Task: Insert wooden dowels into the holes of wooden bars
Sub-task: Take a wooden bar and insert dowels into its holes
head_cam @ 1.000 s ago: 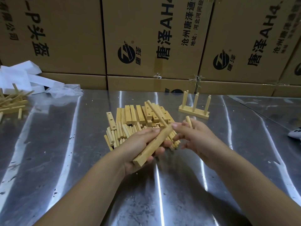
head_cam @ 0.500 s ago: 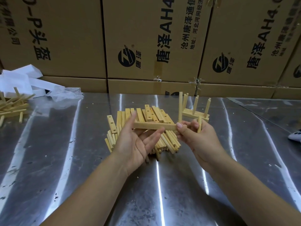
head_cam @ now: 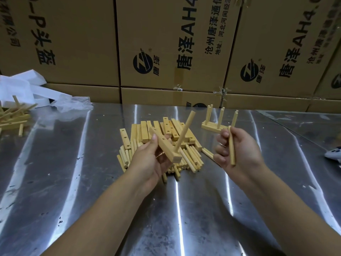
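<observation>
Bar [head_cam: 164,144], tilted above the table's [head_cam: 83,182] pile [head_cam: 191,158], is gripped in the curled left hand [head_cam: 147,160] with one dowel [head_cam: 184,131] seated, while the right hand [head_cam: 241,152] pinches a second dowel [head_cam: 231,146], best squared to an open hole before pressing.

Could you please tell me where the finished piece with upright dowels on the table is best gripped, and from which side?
Probably by its base bar, pinched across the long sides at the left end, coming from the left. The dowels stand upright and may pull out if lifted, and the right hand covers the other end.
</observation>
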